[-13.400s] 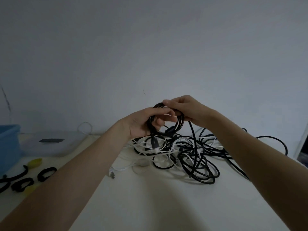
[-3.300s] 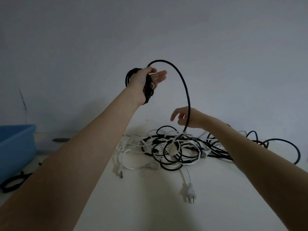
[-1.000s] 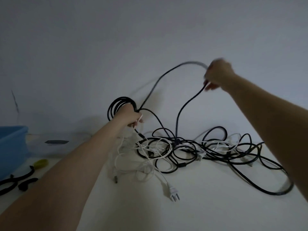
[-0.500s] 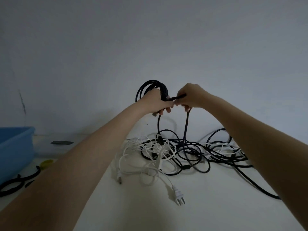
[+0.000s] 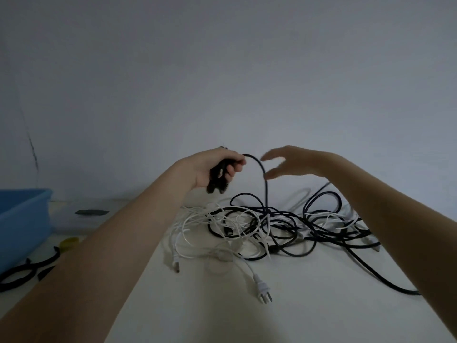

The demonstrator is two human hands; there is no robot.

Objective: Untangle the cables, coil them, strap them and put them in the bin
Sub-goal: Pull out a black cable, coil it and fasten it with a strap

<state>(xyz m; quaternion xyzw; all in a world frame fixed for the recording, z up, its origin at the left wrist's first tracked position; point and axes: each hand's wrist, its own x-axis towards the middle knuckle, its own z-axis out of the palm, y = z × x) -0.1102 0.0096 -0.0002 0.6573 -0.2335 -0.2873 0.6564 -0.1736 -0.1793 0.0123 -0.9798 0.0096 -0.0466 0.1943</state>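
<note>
My left hand [image 5: 214, 167] grips a bundle of coiled black cable [image 5: 217, 180] above the table. From that fist the black cable arcs right and drops straight down [image 5: 266, 191] into the tangle of black and white cables [image 5: 279, 226] on the white table [image 5: 309, 315]. My right hand [image 5: 294, 160] hovers just right of the arc with fingers spread, holding nothing. A white cable with a two-pin plug [image 5: 263, 289] trails out of the pile toward me.
A blue bin [image 5: 23, 219] stands at the left edge with a clear lid [image 5: 81, 214] beside it. Black straps [image 5: 27, 268] and a yellow strap [image 5: 70, 243] lie in front of the bin. One black cable loops off to the right [image 5: 385, 278].
My right hand has let go of the black cable and opened. My left hand has dropped lower and tipped the coil downward, so the loops now hang under the fist.
</note>
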